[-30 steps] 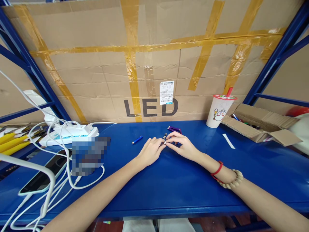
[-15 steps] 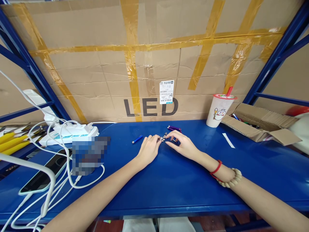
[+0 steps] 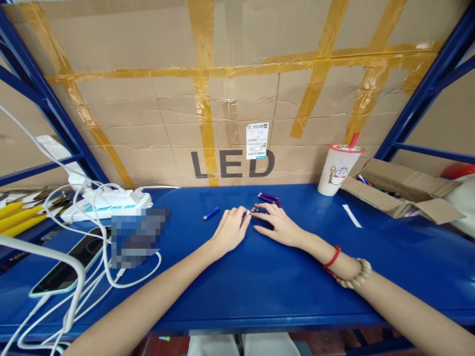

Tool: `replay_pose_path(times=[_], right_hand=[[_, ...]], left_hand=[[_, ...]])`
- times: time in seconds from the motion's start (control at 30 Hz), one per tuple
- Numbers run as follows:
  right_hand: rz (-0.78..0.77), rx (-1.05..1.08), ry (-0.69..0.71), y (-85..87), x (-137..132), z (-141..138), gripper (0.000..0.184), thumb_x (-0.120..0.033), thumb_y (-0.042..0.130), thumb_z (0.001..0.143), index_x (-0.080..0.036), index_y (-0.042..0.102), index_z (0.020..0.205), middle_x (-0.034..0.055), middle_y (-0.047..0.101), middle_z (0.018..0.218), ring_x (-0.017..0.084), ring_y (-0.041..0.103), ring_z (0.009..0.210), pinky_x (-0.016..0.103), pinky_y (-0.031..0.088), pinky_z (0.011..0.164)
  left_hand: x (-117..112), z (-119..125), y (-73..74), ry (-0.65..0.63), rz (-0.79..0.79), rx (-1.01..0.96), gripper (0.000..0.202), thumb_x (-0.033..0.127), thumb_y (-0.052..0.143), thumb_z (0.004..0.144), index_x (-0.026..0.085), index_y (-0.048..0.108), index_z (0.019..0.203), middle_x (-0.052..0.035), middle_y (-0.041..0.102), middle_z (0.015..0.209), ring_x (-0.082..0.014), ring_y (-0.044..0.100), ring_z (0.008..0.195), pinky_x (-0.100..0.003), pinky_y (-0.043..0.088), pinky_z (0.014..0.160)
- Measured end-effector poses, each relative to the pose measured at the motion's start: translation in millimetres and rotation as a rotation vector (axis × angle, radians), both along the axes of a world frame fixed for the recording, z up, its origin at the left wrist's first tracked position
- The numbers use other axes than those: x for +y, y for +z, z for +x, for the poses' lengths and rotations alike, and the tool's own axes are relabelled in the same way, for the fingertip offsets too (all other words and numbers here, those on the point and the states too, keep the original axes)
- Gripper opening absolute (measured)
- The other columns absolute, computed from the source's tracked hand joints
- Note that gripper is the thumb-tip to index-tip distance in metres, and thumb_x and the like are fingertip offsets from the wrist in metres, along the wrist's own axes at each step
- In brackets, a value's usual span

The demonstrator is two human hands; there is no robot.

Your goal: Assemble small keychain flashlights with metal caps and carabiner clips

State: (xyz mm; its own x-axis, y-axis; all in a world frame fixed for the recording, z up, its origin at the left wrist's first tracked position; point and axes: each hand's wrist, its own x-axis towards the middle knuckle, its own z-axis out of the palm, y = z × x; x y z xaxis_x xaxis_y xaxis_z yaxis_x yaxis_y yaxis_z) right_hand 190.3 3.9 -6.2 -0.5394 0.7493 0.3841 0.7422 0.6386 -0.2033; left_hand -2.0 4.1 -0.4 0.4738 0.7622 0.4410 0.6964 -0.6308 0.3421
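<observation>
Having a glossy blue cylinder with a silvery tip [image 3: 212, 213] just left of the left hand [image 3: 228, 227], slanted away rightward. Pinching a small silvery metal piece [image 3: 248, 212] in that nearly closed hand, between both hands; too small to read a long axis. Past dark metallic bits [image 3: 254, 209] on the blue surface [image 3: 222, 287], spreading the nearby right hand [image 3: 281, 227] loosely, gripping nothing visible, contact unclear.

The left grip [image 3: 230, 229] pinches a tiny shiny thing [image 3: 248, 213] over the blue tabletop [image 3: 230, 291]. The right grip [image 3: 281, 226] is spread just beside it. A blue stick [image 3: 211, 213] and some purple sticks [image 3: 267, 198] lie close by.
</observation>
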Motion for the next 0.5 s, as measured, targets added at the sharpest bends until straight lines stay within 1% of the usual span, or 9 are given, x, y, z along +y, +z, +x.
replay_pose_path(times=[0.07,0.17,0.3,0.4,0.43,0.5], right_hand=[[0.000,0.006,0.005,0.3,0.3,0.2,0.039,-0.047,0.043,0.086,-0.027,0.055,0.118,0.0092,0.044,0.127,0.027,0.040,0.117,0.048,0.037,0.093],[0.027,0.037,0.020,2.4,0.7,0.3,0.029,-0.040,0.046,0.086,-0.026,0.062,0.107,0.0079,0.048,0.123,0.025,0.041,0.115,0.044,0.037,0.093],[0.072,0.078,0.048,2.9,2.8,1.0,0.023,-0.033,0.050,0.086,-0.025,0.066,0.101,0.0070,0.054,0.116,0.023,0.045,0.111,0.041,0.037,0.093],[0.074,0.093,0.078,1.9,4.4,1.1,0.018,-0.031,0.054,0.084,-0.025,0.070,0.090,0.0061,0.057,0.111,0.022,0.048,0.108,0.040,0.037,0.093],[0.073,0.102,0.084,1.5,4.6,0.8,0.017,-0.031,0.056,0.083,-0.025,0.070,0.089,0.0061,0.057,0.110,0.022,0.049,0.107,0.040,0.037,0.093],[0.066,0.126,0.093,0.9,4.4,-0.3,0.018,-0.033,0.057,0.082,-0.024,0.070,0.091,0.0066,0.058,0.109,0.022,0.049,0.106,0.040,0.038,0.092]], left_hand=[[-0.5,-0.2,0.3,-0.016,0.018,0.003,0.015,0.027,0.033,0.093,0.019,0.044,0.086,-0.0016,0.056,0.088,-0.0169,0.050,0.085,-0.032,0.037,0.078],[-1.8,-0.1,1.6,-0.012,0.055,0.017,0.014,0.026,0.036,0.092,0.019,0.045,0.084,-0.0015,0.056,0.087,-0.0172,0.049,0.084,-0.032,0.036,0.075],[-3.2,0.4,2.7,-0.023,0.100,0.052,0.014,0.026,0.038,0.090,0.018,0.047,0.082,-0.0023,0.056,0.085,-0.0173,0.049,0.082,-0.032,0.036,0.074],[-3.6,0.9,2.5,-0.027,0.118,0.085,0.014,0.026,0.040,0.089,0.018,0.048,0.081,-0.0033,0.056,0.086,-0.0178,0.049,0.083,-0.032,0.037,0.074],[-3.8,1.0,2.5,-0.026,0.122,0.090,0.014,0.025,0.041,0.088,0.018,0.049,0.080,-0.0036,0.056,0.087,-0.0179,0.049,0.083,-0.032,0.037,0.074],[-4.1,1.3,2.5,-0.026,0.132,0.093,0.013,0.025,0.042,0.087,0.018,0.049,0.079,-0.0039,0.057,0.088,-0.0180,0.049,0.084,-0.032,0.037,0.075]])
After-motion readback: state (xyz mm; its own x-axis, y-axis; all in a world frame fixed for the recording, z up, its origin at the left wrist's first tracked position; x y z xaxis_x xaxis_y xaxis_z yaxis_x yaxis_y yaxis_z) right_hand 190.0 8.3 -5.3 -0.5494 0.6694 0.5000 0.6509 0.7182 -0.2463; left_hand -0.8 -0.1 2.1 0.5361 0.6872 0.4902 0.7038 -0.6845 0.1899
